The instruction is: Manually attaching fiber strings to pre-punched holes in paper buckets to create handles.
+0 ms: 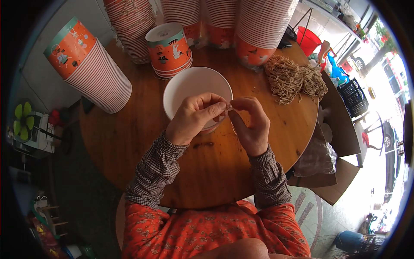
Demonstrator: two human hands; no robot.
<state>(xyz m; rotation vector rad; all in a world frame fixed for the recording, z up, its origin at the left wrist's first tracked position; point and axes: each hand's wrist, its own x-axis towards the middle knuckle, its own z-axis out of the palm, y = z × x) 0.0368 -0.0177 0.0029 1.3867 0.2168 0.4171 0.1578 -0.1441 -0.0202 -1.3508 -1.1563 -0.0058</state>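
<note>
My left hand [194, 115] and my right hand [252, 124] meet over the near right rim of a white paper bucket [183, 88]. Thumb and forefinger of each hand pinch a small pale stringy piece [229, 106], too small to make out fully. The bucket's wide mouth faces up, and its white inner wall shows behind my fingers. To the right on the table lies a loose heap of tan, thin strands [293, 80], similar in colour to the pinched piece.
A leaning stack of orange and green paper buckets [97, 73] stands at the left. Upside-down buckets [170, 49] sit behind the white one, with tall wrapped stacks [263, 26] along the back. Right of the round wooden table [129, 142] is an open cardboard box [340, 129].
</note>
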